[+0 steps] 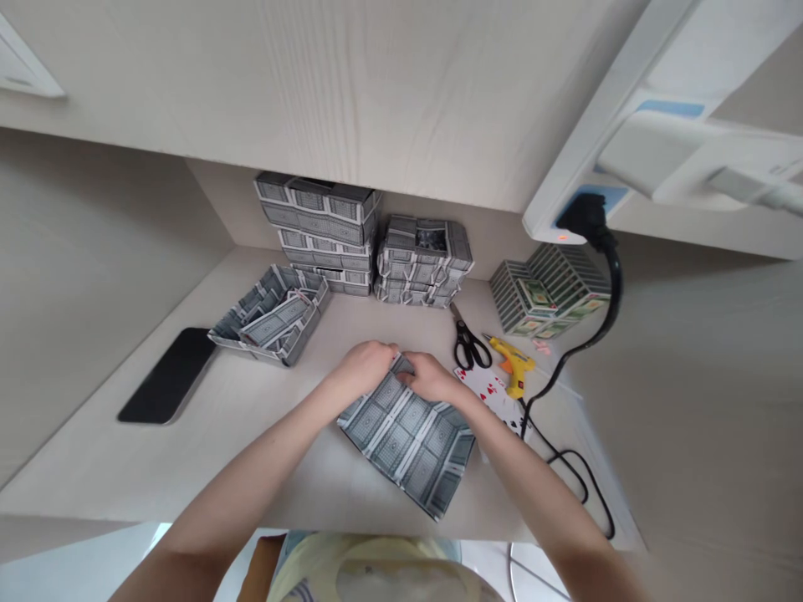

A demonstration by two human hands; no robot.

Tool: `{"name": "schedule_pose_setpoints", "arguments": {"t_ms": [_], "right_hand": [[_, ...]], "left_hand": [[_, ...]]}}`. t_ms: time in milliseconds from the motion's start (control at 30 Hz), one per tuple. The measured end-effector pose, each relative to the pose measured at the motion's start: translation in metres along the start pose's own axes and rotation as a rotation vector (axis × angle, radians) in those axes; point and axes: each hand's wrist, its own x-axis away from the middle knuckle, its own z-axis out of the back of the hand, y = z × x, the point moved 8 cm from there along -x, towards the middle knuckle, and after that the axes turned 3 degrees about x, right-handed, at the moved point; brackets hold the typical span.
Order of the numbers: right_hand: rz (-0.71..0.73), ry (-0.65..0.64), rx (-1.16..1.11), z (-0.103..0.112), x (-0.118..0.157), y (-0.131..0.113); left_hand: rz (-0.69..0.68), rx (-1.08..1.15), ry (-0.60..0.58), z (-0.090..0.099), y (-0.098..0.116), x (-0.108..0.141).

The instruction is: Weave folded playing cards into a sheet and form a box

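Observation:
A grey-patterned box made of playing cards (401, 431) sits at an angle near the front of the desk. My left hand (370, 365) is closed on its far edge. Close beside it, my right hand (432, 378) pinches the same edge, the thumb lying over the card wall. My fingers hide part of the rim there. To the right of my right hand are loose playing cards (486, 386), black-handled scissors (472, 344) and a yellow glue gun (515, 365).
An open card box (294, 339) with card strips inside stands left, beside a black phone (168, 376). Stacked card boxes (319, 221) and another stack (423, 263) line the back. Right are packs of cards (524, 305) and a black cable (618, 293) from a power strip (552, 217).

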Motion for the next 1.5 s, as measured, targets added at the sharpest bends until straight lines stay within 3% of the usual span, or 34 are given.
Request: {"name": "schedule_pose_setpoints", "arguments": {"t_ms": [367,533,633,833,1067,1500], "right_hand": [[-0.015,-0.020,0.090,-0.012,0.003,-0.002],[-0.013,-0.014,0.060,-0.010,-0.001,0.000],[0.016,-0.032,0.049,-0.010,-0.003,0.000],[0.060,-0.034,0.026,-0.007,-0.002,-0.003],[0.091,-0.042,0.063,-0.008,-0.002,-0.006],[0.058,-0.099,0.142,-0.007,0.003,-0.004]], "left_hand": [[0.048,0.031,-0.070,0.001,-0.017,-0.004],[-0.048,0.097,0.060,-0.007,-0.012,0.007],[-0.034,0.175,0.116,-0.010,-0.014,0.013],[-0.053,0.283,0.246,0.003,-0.012,0.014],[0.028,0.084,0.110,-0.013,-0.013,0.005],[0.006,-0.087,0.082,-0.014,-0.005,0.006]]}}
